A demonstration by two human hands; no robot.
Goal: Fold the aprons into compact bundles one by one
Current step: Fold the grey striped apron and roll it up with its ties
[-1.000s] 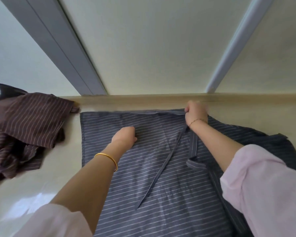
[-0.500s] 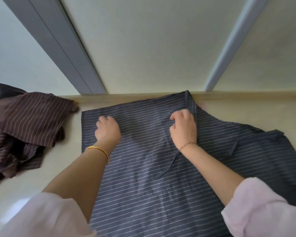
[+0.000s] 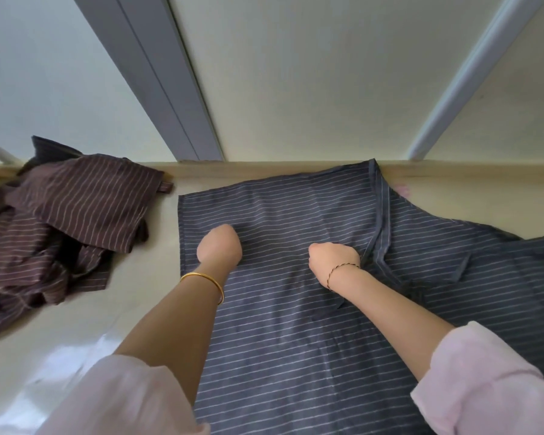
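Both hands sit on the blue-grey white-striped cloth apron [image 3: 296, 334] spread mid-frame: the right hand [image 3: 333, 259] clenches its strap [image 3: 378, 221]; the left hand's [image 3: 219, 246] grip cannot be told. A brown striped apron heap [image 3: 60, 227] lies at left.

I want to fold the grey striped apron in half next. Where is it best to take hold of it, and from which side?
Probably the grey striped apron at its left hem. That edge lies straight, flat and free on the table, so the left hand can come from the left and pinch it near the far corner.
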